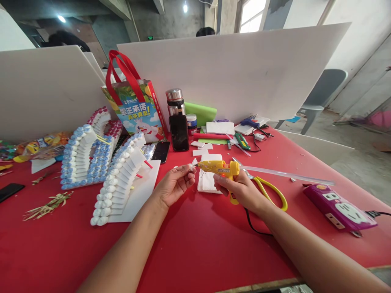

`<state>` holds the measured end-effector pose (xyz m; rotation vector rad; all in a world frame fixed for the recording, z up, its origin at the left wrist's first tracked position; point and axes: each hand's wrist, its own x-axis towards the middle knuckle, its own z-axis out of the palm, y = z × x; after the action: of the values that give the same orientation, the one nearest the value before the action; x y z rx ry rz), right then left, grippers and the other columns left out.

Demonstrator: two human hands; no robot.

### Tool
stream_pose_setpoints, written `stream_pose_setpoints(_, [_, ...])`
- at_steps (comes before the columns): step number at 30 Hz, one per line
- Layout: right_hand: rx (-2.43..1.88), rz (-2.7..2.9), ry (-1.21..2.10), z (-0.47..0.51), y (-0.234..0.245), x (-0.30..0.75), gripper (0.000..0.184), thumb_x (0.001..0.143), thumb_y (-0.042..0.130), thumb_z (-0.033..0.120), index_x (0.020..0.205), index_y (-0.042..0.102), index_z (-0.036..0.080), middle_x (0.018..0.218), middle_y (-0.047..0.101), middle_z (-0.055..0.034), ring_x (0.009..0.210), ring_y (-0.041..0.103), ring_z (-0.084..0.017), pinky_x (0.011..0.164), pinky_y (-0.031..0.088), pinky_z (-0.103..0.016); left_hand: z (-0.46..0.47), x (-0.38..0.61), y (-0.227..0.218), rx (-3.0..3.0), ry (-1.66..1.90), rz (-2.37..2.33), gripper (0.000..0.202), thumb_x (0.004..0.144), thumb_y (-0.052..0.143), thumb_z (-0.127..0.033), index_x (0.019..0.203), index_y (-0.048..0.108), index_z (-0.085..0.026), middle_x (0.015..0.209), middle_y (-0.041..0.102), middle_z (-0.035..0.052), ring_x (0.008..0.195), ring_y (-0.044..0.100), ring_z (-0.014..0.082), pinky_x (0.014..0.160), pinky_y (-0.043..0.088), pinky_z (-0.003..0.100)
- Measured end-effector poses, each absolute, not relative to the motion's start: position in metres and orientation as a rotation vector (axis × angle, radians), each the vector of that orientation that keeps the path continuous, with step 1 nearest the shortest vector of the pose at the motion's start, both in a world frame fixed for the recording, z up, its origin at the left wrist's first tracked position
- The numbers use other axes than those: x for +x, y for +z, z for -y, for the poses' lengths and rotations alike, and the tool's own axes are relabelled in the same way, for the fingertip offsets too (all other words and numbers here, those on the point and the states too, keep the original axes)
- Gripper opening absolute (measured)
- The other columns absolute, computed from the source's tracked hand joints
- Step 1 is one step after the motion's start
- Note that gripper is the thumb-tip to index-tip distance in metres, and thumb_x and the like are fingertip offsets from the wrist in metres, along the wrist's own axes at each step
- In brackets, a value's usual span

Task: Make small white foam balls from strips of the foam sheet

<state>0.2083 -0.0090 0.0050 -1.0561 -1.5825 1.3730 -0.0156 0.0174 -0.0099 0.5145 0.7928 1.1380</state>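
Note:
My right hand [238, 185] is wrapped round the handle of a yellow hot glue gun [218, 167], with a long clear glue stick [290, 175] running out of its back. The gun's nozzle points left at a small white piece [193, 162] pinched in my left hand [177, 183]; whether they touch I cannot tell. The piece looks like folded paper or tissue, partly hidden by my fingers. Behind the gun lies a stack of white tissues [209, 185]. To the left stands a curved white model [117, 187] with rows of white rolled tufts on a white board.
A blue-and-white tufted model [88, 158] stands further left. Beyond are a gift bag [137, 108], a thermos [175, 101], phones [161, 151] and white card pieces [200, 152]. Yellow-handled pliers [271, 191] and a purple power strip [339, 207] lie right. A white board [232, 77] stands behind.

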Motion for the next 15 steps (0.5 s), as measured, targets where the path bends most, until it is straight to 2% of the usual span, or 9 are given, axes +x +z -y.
stream_pose_setpoints(15, [-1.033,1.543,1.331,0.0091,0.0044,0.2111,0.042,0.090,0.061,0.055,0.071,0.054,0.018,0.056,0.046,0.0034,0.051,0.039,-0.009,0.048,0.030,-0.026,-0.0158,-0.0139,-0.0062,0.466,1.064,-0.760,0.011,0.091,0.062,-0.008,0.086,0.070,-0.003,0.085,0.065,0.0090,0.063,0.059,0.0058,0.061,0.058,0.017])
